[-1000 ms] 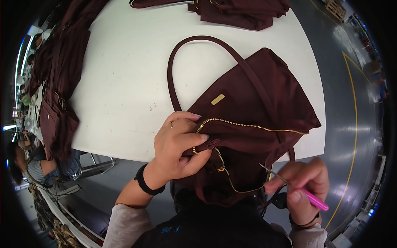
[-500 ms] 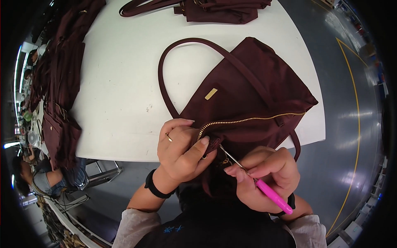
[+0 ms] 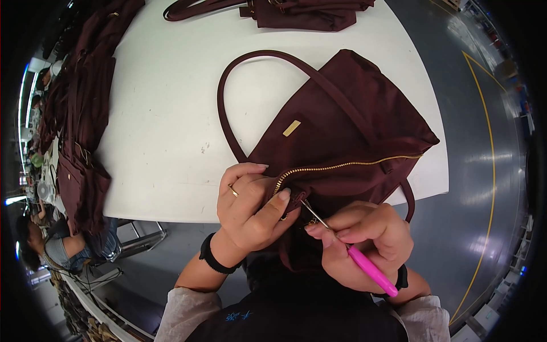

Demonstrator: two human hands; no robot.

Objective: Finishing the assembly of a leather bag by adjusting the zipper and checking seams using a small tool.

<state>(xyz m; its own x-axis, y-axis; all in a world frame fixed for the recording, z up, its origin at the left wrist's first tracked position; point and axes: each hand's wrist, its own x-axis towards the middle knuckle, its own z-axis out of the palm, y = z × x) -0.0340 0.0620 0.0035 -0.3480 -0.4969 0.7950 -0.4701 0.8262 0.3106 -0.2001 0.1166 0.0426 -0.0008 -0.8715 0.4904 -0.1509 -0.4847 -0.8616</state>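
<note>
- Maroon handbag [image 3: 347, 131]: flat on the white counter [image 3: 165, 125], overhanging its near edge; gold zipper [image 3: 342, 166] runs left–right.
- Left hand [image 3: 250, 208]: grip pinching bag fabric at zipper's left end.
- Right hand [image 3: 364, 239]: closed on pink-handled snips [image 3: 347, 251], tip toward zipper's left end.

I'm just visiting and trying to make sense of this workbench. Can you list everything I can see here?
Bag: one, maroon, on the table's near edge, under both hands.
Zip: one, gold, along the bag's top.
Plate: one, small, gold, on the bag's side.
Snips: one, pink handle, metal tip at the zip's end.
Table: one, white.
Bag pile: several, maroon, table's left edge.
Far bags: count unclear, maroon, table's far edge.
Floor: grey, yellow line.
Seated person: one, lower left.
Left hand: pinches the bag by the zip; ring, black wristband.
Right hand: holds the snips.
</note>
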